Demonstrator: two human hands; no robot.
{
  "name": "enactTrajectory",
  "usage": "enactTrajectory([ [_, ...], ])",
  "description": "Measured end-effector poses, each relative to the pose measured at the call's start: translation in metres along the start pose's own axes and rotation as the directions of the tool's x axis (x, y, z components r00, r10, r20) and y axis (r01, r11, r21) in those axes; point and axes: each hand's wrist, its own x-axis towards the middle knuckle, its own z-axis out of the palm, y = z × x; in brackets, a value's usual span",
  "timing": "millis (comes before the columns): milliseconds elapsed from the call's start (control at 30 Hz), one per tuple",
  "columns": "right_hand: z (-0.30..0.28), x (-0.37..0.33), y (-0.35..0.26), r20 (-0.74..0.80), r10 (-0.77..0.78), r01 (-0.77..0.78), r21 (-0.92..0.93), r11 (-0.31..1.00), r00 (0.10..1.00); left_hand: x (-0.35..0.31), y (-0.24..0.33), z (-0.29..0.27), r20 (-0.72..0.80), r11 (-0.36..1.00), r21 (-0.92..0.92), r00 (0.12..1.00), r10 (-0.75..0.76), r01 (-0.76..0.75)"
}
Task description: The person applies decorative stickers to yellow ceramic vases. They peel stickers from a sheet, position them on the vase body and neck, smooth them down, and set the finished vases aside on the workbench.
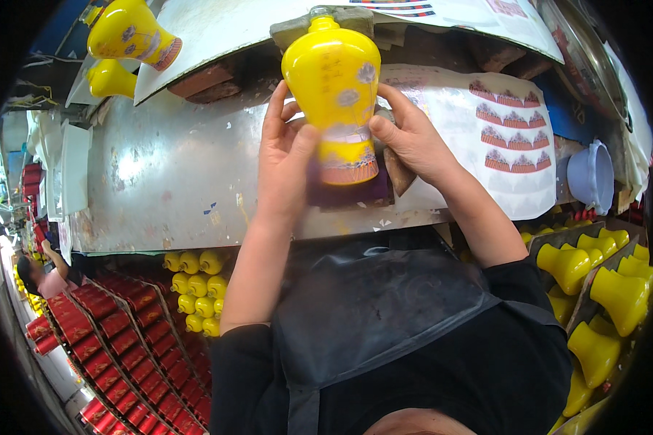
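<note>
A glossy yellow vase-shaped bottle (326,72) with grey flower prints and a patterned red-brown band round its base is in front of me, base toward me. My left hand (286,141) is curled along its left side, fingers reaching behind it and thumb at its lower edge. On the other side my right hand (410,130) grips the lower body, thumb on the front and fingers round the back. The bottle's neck overlaps a grey block (290,30). Dark purple material (334,197) shows below the base; what bears the bottle's weight is hidden.
On the metal table (174,167), a white sheet (515,192) carries several patterned curved strips (513,116). Yellow bottles (127,32) lie at far left on a raised white board (210,43). A lavender bucket (591,177), racked yellow bottles (606,297), red cylinders (134,348) and a person (47,279) surround it.
</note>
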Motion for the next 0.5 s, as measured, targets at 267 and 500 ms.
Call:
enactTrajectory([
  [267,-0.015,0.005,-0.027,-0.067,0.281,-0.275,0.088,0.957,0.957,0.000,-0.004,-0.004,-0.001,0.998,0.058,0.999,-0.033,0.033],
  [500,-0.010,-0.017,-0.042,-0.213,-0.231,0.222,-0.066,0.973,0.949,0.001,-0.004,-0.007,-0.006,0.996,0.005,0.996,-0.087,0.087],
])
